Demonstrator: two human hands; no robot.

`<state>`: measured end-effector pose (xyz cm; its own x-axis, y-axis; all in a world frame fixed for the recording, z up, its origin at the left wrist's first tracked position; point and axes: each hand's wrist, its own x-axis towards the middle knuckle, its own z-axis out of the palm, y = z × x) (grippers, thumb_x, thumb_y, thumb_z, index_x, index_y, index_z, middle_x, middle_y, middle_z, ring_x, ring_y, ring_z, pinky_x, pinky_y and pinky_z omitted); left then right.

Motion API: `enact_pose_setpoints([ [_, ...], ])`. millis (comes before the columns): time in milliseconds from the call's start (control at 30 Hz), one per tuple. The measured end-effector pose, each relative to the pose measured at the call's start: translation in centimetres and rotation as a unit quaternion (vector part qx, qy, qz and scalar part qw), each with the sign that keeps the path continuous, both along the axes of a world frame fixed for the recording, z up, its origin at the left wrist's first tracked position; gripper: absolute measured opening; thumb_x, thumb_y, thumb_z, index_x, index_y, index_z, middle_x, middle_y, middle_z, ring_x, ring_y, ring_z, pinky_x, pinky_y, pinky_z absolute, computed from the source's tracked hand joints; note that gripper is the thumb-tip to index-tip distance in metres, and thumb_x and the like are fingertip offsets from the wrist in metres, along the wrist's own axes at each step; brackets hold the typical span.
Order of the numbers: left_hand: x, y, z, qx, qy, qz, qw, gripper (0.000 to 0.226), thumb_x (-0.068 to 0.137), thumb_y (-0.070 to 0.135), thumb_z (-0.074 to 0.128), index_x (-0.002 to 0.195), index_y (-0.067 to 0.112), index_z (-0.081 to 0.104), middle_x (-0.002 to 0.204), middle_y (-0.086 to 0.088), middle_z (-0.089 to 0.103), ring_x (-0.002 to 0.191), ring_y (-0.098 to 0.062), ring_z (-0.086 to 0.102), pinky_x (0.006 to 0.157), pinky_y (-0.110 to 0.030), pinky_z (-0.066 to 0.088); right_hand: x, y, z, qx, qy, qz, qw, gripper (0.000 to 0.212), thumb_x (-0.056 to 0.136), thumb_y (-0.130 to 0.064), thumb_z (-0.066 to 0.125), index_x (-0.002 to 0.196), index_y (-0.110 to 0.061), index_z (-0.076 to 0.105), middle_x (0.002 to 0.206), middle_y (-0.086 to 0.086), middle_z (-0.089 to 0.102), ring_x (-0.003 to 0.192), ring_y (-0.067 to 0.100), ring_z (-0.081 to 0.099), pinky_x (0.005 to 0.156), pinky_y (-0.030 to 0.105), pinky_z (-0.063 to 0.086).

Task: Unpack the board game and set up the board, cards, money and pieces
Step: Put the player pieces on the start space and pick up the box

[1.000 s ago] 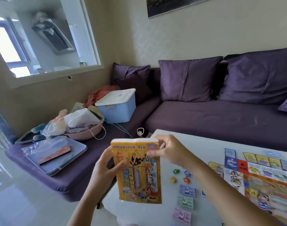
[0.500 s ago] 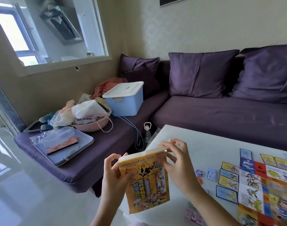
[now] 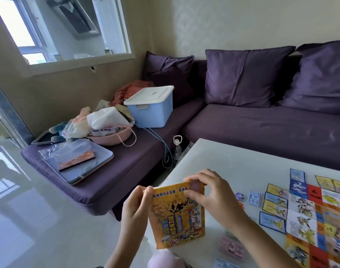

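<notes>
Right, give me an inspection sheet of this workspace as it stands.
Surface: white table, game parts spread over its right side.
Job's things: yellow game box held upright at the table's near-left edge; board laid flat; cards in rows along its left side; money stacks between box and board.
Clutter: blue bin, pink basin of bags and tray, all on the sofa.
Hands: left hand grips the box's left edge; right hand pinches its top end.
Cables: blue cable hangs off the sofa seat.
Surroundings: interior window, glossy floor.
</notes>
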<state>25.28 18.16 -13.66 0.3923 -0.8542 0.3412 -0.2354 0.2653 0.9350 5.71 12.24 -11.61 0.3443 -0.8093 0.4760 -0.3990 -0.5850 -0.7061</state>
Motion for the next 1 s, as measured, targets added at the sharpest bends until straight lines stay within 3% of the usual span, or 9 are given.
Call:
enact_pose_setpoints([
  [100, -0.4, -0.2, -0.2, 0.020, -0.005, 0.017, 1.000, 0.039, 0.077, 0.051, 0.053, 0.079, 0.012, 0.058, 0.065, 0.006, 0.059, 0.061, -0.008, 0.052, 0.054, -0.018, 0.041, -0.3, -0.3, 0.7, 0.061, 0.007, 0.035, 0.997, 0.037, 0.070, -0.050, 0.073, 0.096, -0.025, 0.071, 0.082, -0.014, 0.060, 0.085, 0.001, 0.058, 0.074, 0.014, 0.045],
  [200, -0.4, -0.2, -0.2, 0.038, 0.003, -0.005, 0.999, 0.014, 0.091, 0.030, 0.060, 0.098, 0.018, 0.061, 0.083, 0.001, 0.069, 0.072, -0.012, 0.064, 0.061, -0.022, 0.052, -0.2, -0.6, 0.7, 0.079, 0.013, 0.039, 0.996, 0.043, 0.068, -0.055, 0.069, 0.097, -0.022, 0.070, 0.081, -0.016, 0.060, 0.084, -0.004, 0.057, 0.071, 0.010, 0.043],
  [400, -0.3, -0.1, 0.5, 0.055, -0.030, 0.009, 0.998, 0.018, 0.077, 0.029, 0.067, 0.090, 0.017, 0.066, 0.082, 0.001, 0.071, 0.070, -0.010, 0.069, 0.055, -0.020, 0.052, 0.1, -0.4, 0.2, 0.124, -0.015, 0.044, 0.991, 0.038, 0.074, -0.051, 0.069, 0.101, -0.025, 0.068, 0.092, -0.013, 0.069, 0.088, -0.004, 0.063, 0.074, 0.017, 0.052],
  [467, -0.2, -0.3, 0.5, 0.062, -0.027, 0.014, 0.998, 0.011, 0.082, 0.020, 0.069, 0.092, 0.018, 0.066, 0.092, 0.007, 0.070, 0.076, -0.009, 0.068, 0.057, -0.023, 0.054, 0.1, -0.4, 0.6, 0.138, -0.008, 0.035, 0.990, 0.032, 0.075, -0.047, 0.072, 0.100, -0.027, 0.069, 0.088, -0.015, 0.069, 0.083, -0.007, 0.062, 0.069, 0.011, 0.049],
  [567, 0.1, -0.5, 1.0, 0.104, -0.020, -0.008, 0.994, 0.002, 0.085, 0.020, 0.070, 0.086, 0.020, 0.068, 0.081, 0.001, 0.070, 0.070, -0.012, 0.067, 0.059, -0.026, 0.053, 0.4, -1.0, 1.0, 0.153, 0.024, 0.018, 0.988, 0.025, 0.081, -0.038, 0.072, 0.102, -0.025, 0.073, 0.089, -0.015, 0.071, 0.079, -0.012, 0.060, 0.066, 0.004, 0.044],
  [667, 0.7, -1.0, 1.7, 0.157, 0.016, -0.029, 0.987, 0.006, 0.086, 0.015, 0.066, 0.081, 0.015, 0.069, 0.073, -0.006, 0.070, 0.065, -0.016, 0.064, 0.063, -0.032, 0.051, 0.9, -1.5, 0.8, 0.164, 0.004, 0.002, 0.986, 0.019, 0.090, -0.030, 0.065, 0.102, -0.020, 0.075, 0.090, -0.011, 0.073, 0.080, -0.008, 0.064, 0.066, 0.003, 0.043],
  [767, 0.3, -1.5, 1.9, 0.176, 0.069, -0.018, 0.982, 0.011, 0.087, 0.019, 0.065, 0.082, 0.010, 0.070, 0.081, -0.013, 0.071, 0.069, -0.020, 0.065, 0.069, -0.038, 0.053, 1.6, -1.7, 0.4, 0.210, -0.043, -0.024, 0.977, 0.014, 0.091, -0.023, 0.063, 0.092, -0.016, 0.076, 0.079, -0.007, 0.071, 0.072, 0.000, 0.063, 0.061, 0.006, 0.043],
  [900, 0.0, -2.1, 2.4, 0.201, 0.181, -0.057, 0.961, 0.016, 0.092, 0.006, 0.055, 0.098, 0.008, 0.069, 0.094, -0.007, 0.073, 0.081, -0.022, 0.068, 0.070, -0.032, 0.055, 2.1, -1.6, 0.3, 0.275, -0.084, -0.022, 0.958, 0.014, 0.091, -0.019, 0.060, 0.089, -0.013, 0.073, 0.076, -0.002, 0.067, 0.069, 0.008, 0.062, 0.062, 0.017, 0.047],
  [1000, 0.4, -2.0, 2.6, 0.215, 0.173, -0.089, 0.957, 0.019, 0.094, 0.008, 0.052, 0.100, 0.007, 0.070, 0.094, -0.013, 0.073, 0.077, -0.022, 0.069, 0.064, -0.030, 0.055, 1.8, -1.2, 0.3, 0.251, -0.076, 0.000, 0.965, 0.017, 0.094, -0.027, 0.057, 0.092, -0.020, 0.072, 0.083, -0.001, 0.070, 0.076, 0.010, 0.065, 0.067, 0.022, 0.050],
])
